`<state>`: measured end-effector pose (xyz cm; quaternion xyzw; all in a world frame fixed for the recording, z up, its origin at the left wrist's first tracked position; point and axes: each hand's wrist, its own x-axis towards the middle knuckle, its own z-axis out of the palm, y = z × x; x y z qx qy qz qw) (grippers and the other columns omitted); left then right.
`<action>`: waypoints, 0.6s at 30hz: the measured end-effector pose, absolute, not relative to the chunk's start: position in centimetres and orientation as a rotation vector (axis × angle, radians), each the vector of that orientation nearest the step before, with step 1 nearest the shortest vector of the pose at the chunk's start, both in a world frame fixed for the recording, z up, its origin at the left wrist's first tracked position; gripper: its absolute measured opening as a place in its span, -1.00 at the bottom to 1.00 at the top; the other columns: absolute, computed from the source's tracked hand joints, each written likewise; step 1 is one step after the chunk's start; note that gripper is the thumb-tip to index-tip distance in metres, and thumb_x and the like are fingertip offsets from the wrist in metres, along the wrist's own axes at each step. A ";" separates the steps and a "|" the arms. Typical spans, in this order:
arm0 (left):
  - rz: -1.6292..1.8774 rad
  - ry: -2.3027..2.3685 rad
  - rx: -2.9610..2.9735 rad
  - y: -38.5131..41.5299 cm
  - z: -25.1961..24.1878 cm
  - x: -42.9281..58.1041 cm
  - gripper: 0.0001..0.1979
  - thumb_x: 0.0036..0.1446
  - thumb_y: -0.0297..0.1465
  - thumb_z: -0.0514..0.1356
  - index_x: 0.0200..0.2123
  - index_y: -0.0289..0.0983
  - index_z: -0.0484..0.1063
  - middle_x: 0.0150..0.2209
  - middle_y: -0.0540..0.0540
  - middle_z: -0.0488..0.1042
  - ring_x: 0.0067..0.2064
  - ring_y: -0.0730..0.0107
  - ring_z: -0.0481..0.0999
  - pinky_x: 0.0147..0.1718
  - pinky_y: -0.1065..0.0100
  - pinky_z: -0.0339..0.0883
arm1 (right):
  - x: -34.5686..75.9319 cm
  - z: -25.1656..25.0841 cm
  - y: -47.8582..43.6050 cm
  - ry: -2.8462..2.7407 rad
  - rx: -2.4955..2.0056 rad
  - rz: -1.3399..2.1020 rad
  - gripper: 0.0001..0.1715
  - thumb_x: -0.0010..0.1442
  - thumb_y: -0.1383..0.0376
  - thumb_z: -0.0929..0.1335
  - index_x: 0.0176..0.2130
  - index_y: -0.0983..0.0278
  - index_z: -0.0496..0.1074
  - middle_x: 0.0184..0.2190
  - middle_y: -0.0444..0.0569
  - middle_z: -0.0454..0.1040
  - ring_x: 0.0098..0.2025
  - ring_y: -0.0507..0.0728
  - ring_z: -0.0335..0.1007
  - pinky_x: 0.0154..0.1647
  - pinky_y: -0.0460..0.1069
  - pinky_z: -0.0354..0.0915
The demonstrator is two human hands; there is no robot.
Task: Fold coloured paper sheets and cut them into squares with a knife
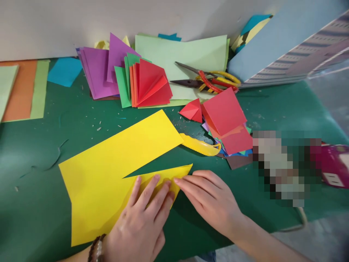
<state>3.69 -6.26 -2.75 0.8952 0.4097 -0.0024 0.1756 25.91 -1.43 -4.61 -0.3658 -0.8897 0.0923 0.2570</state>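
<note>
A sheet of yellow paper [95, 214] lies in front of me, its right end folded over into a slanting point. My left hand [144, 218] rests flat on the fold with its fingers spread, pressing the paper to the table. At the folded tip, my right hand [209, 200] has its fingers together and pinches the paper's edge. Another stretch of yellow paper [122, 145] slants away behind; I cannot tell whether it is a separate sheet. A curved yellow plastic tool [200, 145] lies at its right corner, partly covered.
Behind stand folded red papers [152, 85], purple papers [98, 72] and pale green sheets [160, 54]. Scissors-like tools [207, 80] with red and yellow handles lie there. Folded red squares [225, 112] are stacked to the right. A box [280, 43] stands at the green table's [32, 153] back right.
</note>
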 end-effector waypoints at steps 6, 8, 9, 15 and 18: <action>-0.023 1.126 2.507 -6.5 -2.6 3.5 -0.43 0.36 -0.23 -0.07 0.37 -0.26 0.04 0.42 -0.04 0.00 0.43 0.06 -0.19 0.34 -0.05 -0.53 | 26.0 -5.3 -1.8 -2.401 -0.968 0.220 -0.76 0.18 0.51 0.41 -0.12 0.34 0.50 -0.23 0.00 0.60 -0.18 0.11 0.42 -0.12 0.04 0.42; -0.031 1.116 2.502 -6.5 -2.5 3.4 -0.43 0.36 -0.24 -0.09 0.37 -0.27 0.02 0.43 -0.04 -0.02 0.43 0.06 -0.20 0.34 -0.04 -0.56 | 26.0 -5.3 -1.8 -2.398 -0.961 0.212 -0.79 0.18 0.50 0.41 -0.14 0.33 0.50 -0.25 -0.01 0.60 -0.19 0.11 0.42 -0.13 0.05 0.42; -0.029 1.116 2.504 -6.5 -2.5 3.4 -0.43 0.36 -0.24 -0.09 0.38 -0.27 0.02 0.43 -0.04 -0.03 0.43 0.05 -0.20 0.33 -0.04 -0.56 | 26.0 -5.3 -1.8 -2.396 -0.961 0.208 -0.79 0.19 0.50 0.41 -0.15 0.32 0.50 -0.25 -0.01 0.59 -0.19 0.11 0.42 -0.13 0.05 0.42; -0.010 1.119 2.519 -6.4 -2.5 3.6 -0.43 0.35 -0.24 -0.07 0.37 -0.28 0.04 0.43 -0.06 -0.03 0.43 0.03 -0.21 0.33 -0.05 -0.60 | 25.9 -5.2 -1.7 -2.398 -0.988 0.223 -0.80 0.20 0.49 0.39 -0.16 0.28 0.50 -0.27 -0.02 0.58 -0.20 0.12 0.42 -0.16 0.05 0.43; -0.010 1.126 2.512 -6.4 -2.6 3.6 -0.43 0.35 -0.25 -0.06 0.37 -0.28 0.05 0.43 -0.04 -0.02 0.43 0.04 -0.20 0.32 -0.03 -0.67 | 25.9 -5.3 -1.7 -2.380 -1.027 0.291 -0.83 0.19 0.48 0.39 -0.20 0.26 0.50 -0.28 -0.01 0.55 -0.18 0.12 0.40 -0.16 0.04 0.43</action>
